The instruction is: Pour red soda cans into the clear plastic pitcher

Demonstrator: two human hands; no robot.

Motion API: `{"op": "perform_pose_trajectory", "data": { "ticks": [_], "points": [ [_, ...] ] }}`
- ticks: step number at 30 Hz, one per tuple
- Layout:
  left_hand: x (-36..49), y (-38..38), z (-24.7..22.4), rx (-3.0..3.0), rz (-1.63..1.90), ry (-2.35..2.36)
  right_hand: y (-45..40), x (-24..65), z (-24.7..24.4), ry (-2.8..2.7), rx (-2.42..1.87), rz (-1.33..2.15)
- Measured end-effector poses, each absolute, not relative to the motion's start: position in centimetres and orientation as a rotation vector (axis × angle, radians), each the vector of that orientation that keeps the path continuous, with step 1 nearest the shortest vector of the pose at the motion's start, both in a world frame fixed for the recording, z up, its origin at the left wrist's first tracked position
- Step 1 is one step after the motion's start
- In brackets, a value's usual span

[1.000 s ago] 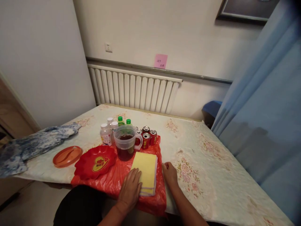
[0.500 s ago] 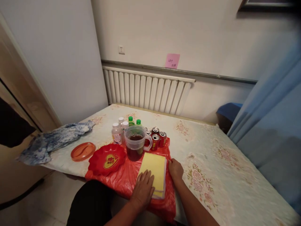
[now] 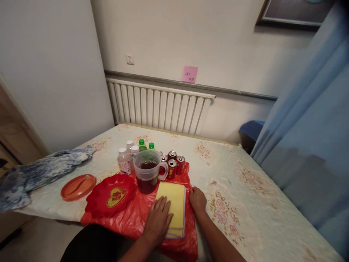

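Largest first: the flowered table cover (image 3: 223, 173) runs beyond the fingertips of both hands. On it the red plastic sheet (image 3: 133, 223) is spread beneath the left fingers, creases not yet smoothed out. The red scalloped plate (image 3: 99, 205) is set down left of those fingers, and the jug of dark liquid (image 3: 147, 178) stands upright just beyond them. The yellow cloth (image 3: 176, 203) lies folded under the left hand (image 3: 159, 220), whose fingers are straight and flat on it; its near layers look not quite flush. The right hand (image 3: 199, 202) has its fingers curled at the sheet's right edge — whether they pinch it, I cannot tell. The red cans (image 3: 172, 169) stand beyond the cloth, past both hands' fingertips.

Against half a second ago, everything sits further left in view; around the fingers, little has changed — left on cloth, right at edge.
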State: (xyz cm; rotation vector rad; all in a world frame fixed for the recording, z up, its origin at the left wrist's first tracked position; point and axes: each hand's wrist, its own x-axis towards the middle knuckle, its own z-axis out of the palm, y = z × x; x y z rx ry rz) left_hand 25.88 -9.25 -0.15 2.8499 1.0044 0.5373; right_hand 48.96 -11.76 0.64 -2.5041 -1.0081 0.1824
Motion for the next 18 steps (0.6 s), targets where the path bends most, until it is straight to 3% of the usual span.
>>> {"op": "perform_pose_trajectory", "data": {
  "ticks": [18],
  "points": [
    [27.7,-5.9,-5.0,3.155,0.948,0.997,-0.1,57.9,1.9,-0.998,-2.334,0.325]
  ]
}}
